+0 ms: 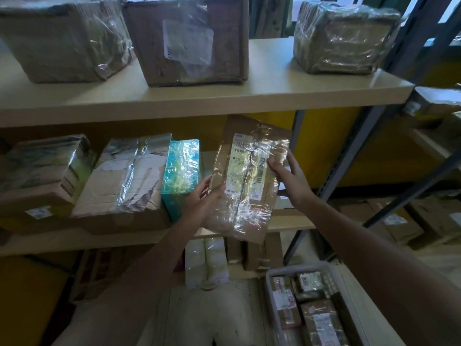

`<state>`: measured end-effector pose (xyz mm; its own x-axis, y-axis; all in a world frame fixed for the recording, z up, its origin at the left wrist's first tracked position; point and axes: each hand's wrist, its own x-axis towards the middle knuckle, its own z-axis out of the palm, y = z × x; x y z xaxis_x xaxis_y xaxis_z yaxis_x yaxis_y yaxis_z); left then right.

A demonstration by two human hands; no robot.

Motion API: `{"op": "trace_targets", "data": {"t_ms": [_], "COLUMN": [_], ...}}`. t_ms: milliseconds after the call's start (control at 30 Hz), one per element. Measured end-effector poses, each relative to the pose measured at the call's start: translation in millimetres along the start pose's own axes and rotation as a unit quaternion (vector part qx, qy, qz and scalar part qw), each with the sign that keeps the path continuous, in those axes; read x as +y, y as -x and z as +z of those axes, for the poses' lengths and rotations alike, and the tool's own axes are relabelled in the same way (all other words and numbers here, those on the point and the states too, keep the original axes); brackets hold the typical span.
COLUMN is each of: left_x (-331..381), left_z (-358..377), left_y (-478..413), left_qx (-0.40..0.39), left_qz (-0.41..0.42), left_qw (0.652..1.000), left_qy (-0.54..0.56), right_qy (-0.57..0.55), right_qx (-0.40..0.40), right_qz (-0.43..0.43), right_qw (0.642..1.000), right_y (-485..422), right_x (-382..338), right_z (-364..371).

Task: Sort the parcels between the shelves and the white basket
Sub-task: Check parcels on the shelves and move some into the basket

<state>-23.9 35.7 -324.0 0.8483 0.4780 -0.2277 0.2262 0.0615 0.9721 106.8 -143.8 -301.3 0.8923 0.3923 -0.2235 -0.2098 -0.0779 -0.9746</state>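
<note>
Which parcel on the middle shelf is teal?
The teal box, standing upright just left of the held parcel; the others in that row are brownish cardboard.

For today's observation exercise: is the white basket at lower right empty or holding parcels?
Holding parcels: several taped parcels lie packed side by side inside the white basket.
</note>
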Motion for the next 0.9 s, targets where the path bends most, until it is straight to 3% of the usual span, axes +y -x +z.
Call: {"op": "trace_targets", "data": {"t_ms": [200, 367, 467, 567, 767, 900], "left_x": [-7, -14, -7, 0, -3, 0], "left_z": [4, 15, 20, 19, 16, 13], "left_y": [0, 1, -8, -12, -17, -16], "left_qx": [-0.005, 0.016, 0.007, 0.010, 0.054, 0.081], "left_qz": [-0.027, -0.066, -0.057, -0.034, -0.040, -0.063], "left_qw": [0.999, 0.998, 0.998, 0.999, 0.998, 0.994], "left_qy": [0.045, 0.015, 0.014, -0.001, 0.006, 0.039], "right_qy": [0.030, 0.048, 0.061, 0.067, 0.057, 0.069], "right_qx": [-0.002, -0.009, -0.012, -0.004, -0.026, -0.045], "right_qz": [-0.024, -0.024, -0.019, -0.074, -0.025, -0.037], "right_qw": [0.999, 0.999, 0.998, 0.995, 0.998, 0.996], "right_y": [1, -3, -15, -24, -33, -36], "right_x": [1, 9, 5, -1, -1, -8], "right_z": [-1, -16, -22, -24, -21, -12]}}
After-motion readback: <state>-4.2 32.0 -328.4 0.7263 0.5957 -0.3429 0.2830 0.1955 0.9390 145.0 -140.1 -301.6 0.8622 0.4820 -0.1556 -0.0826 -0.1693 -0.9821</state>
